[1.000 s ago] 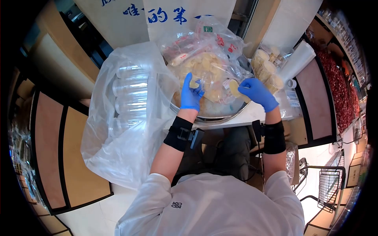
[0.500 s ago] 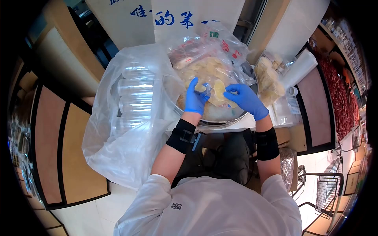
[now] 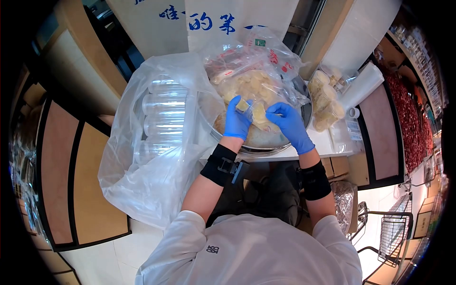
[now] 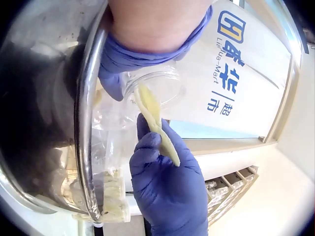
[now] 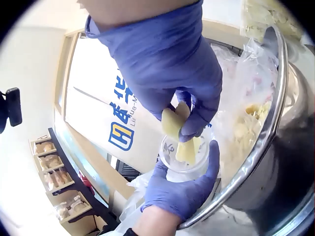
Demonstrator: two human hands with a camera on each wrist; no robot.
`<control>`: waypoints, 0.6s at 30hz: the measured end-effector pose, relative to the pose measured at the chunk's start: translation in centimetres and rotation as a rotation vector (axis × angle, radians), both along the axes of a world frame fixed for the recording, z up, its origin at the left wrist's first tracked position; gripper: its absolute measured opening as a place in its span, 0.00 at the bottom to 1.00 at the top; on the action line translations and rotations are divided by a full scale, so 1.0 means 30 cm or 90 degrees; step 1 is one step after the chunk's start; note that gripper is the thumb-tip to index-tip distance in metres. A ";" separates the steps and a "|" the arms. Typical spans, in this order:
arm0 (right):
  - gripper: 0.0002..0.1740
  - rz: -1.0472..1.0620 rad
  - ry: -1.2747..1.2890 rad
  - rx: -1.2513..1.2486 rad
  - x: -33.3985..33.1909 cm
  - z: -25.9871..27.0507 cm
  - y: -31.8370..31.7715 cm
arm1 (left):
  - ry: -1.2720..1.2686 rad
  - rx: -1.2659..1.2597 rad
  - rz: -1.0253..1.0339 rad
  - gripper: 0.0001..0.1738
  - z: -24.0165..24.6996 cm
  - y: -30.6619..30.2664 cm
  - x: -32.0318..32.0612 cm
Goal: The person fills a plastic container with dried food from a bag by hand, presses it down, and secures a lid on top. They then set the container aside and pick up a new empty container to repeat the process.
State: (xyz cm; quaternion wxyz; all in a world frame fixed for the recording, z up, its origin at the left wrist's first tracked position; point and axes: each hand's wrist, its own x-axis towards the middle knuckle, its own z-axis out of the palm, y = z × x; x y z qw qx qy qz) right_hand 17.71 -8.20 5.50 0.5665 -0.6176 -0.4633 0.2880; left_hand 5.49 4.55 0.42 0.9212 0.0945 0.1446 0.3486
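Observation:
In the right wrist view, the blue-gloved left hand [image 5: 183,194] grips a clear round plastic tub [image 5: 184,169] around its side, mouth up. Above that mouth the gloved right hand [image 5: 170,64] pinches pale yellow slices [image 5: 173,124]; a slice stands in the tub's opening. From the left wrist, a long curved slice [image 4: 152,110] reaches from the right hand [image 4: 170,189] into the tub. The head view has both hands, left [image 3: 237,121] and right [image 3: 292,126], over a metal basin [image 3: 266,151] of yellow slices [image 3: 254,85] partly covered by clear plastic bags [image 3: 237,61].
Left of the basin lies a large translucent bag [image 3: 137,190] with several stacked clear tubs [image 3: 164,111]. Filled tubs [image 3: 327,102] and a plastic roll [image 3: 361,85] stand at the right. A shopping cart [image 3: 394,228] is on the floor at the far right.
The right hand has moved left from the basin's right side to beside the left hand, bringing its slices to the tub. The left hand still holds the tub; the head view has shifted slightly.

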 end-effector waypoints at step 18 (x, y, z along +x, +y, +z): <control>0.18 0.124 0.129 -0.047 -0.056 0.112 -0.037 | -0.086 0.025 -0.016 0.33 0.055 -0.020 -0.039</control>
